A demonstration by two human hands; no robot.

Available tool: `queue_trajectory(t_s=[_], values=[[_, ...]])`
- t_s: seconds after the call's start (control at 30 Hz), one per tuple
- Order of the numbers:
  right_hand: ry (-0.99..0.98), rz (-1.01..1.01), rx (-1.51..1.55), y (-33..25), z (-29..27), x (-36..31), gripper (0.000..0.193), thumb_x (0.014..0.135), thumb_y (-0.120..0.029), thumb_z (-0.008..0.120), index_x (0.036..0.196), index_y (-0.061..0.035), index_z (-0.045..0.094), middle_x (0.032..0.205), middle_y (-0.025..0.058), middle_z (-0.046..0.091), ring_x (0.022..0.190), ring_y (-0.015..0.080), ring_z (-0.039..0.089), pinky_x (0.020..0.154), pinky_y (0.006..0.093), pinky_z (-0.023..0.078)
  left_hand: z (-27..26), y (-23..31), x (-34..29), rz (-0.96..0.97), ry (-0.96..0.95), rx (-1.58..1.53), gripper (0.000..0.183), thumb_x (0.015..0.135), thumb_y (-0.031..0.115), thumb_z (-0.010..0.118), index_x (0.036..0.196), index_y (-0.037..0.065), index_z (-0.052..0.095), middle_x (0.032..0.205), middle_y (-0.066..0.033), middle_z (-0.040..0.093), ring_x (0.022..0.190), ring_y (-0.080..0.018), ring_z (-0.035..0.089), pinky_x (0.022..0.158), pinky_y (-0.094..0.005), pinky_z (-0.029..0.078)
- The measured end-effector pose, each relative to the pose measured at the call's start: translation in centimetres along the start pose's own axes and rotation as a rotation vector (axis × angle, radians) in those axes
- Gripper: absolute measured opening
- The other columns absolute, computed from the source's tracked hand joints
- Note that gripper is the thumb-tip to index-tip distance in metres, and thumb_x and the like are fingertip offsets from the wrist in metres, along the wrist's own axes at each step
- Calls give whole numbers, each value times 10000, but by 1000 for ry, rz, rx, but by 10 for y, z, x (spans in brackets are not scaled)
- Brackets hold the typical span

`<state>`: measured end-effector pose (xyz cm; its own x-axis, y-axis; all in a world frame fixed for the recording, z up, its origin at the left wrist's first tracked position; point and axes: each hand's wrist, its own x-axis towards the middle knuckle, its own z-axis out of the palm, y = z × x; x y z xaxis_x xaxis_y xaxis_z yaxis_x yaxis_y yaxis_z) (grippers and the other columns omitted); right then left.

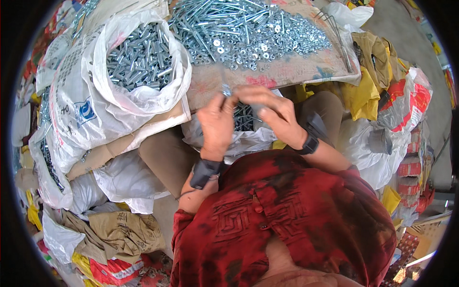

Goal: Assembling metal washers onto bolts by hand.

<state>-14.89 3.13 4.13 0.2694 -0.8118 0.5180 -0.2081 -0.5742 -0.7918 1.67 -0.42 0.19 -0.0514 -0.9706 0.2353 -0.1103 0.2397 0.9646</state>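
Note:
My left hand (215,124) is closed, thumb and fingers pinching a small shiny metal bolt (226,89) at the cardboard's near edge. A thin blurred shaft seems to rise from it. My right hand (277,112) comes in from the right, fingers stretched toward the same bolt and thumb held apart. Its fingertips are at or against the bolt; motion blur hides the exact contact. Below both hands, an open white bag (248,138) between my knees holds dark metal pieces (244,117), partly covered by the hands.
Loose long bolts (224,21), washers and nuts (287,40) are heaped on stained cardboard (306,71). At left stands a white woven sack (71,105) full of metal sleeves (141,57). Bent wire rods (337,38) lie at the right edge. Folded sacks (124,232) surround me.

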Motion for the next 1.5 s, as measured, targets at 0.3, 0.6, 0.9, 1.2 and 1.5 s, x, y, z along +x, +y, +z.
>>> queue_trajectory(t_s=[0.3, 0.6, 0.9, 1.2, 1.5], values=[[284, 257, 219, 0, -8, 4, 358, 1007, -306, 540, 1023, 33, 655, 961, 112, 697, 920, 124, 626, 828, 292, 499, 10, 5, -11, 215, -184, 266, 183, 829, 156, 726, 827, 45, 580, 689, -147, 588, 617, -329, 594, 557, -395, 459], [185, 383, -164, 8, -25, 10, 297, 996, -276, 564, 962, 7, 646, 741, 19, 634, 678, 93, 591, 609, 259, 481, 15, -5, -12, 323, -245, 447, 207, 830, 197, 707, 783, 62, 558, 698, -118, 611, 646, -345, 619, 547, -430, 464], [43, 500, -145, 3, -27, 12, 318, 959, -301, 593, 845, -8, 639, 549, 46, 540, 519, 106, 490, 496, 327, 400, 9, -1, -12, 497, -140, 600, 162, 812, 199, 712, 844, 81, 606, 729, -94, 592, 658, -311, 632, 558, -418, 496], [-55, 518, 325, -5, -35, -15, 292, 983, -202, 574, 731, -59, 541, 574, -33, 498, 522, 45, 437, 475, 243, 325, -3, 18, -13, 92, -463, -85, 93, 799, 27, 713, 862, 21, 645, 783, -89, 570, 681, -222, 588, 587, -301, 450], [248, 208, -604, 66, -93, 17, 223, 941, -274, 629, 916, -53, 613, 764, 105, 647, 655, 271, 626, 583, 390, 466, -79, 47, 68, 326, 60, 1086, 226, 901, 274, 588, 871, 67, 675, 842, -162, 667, 726, -360, 657, 620, -454, 509]])
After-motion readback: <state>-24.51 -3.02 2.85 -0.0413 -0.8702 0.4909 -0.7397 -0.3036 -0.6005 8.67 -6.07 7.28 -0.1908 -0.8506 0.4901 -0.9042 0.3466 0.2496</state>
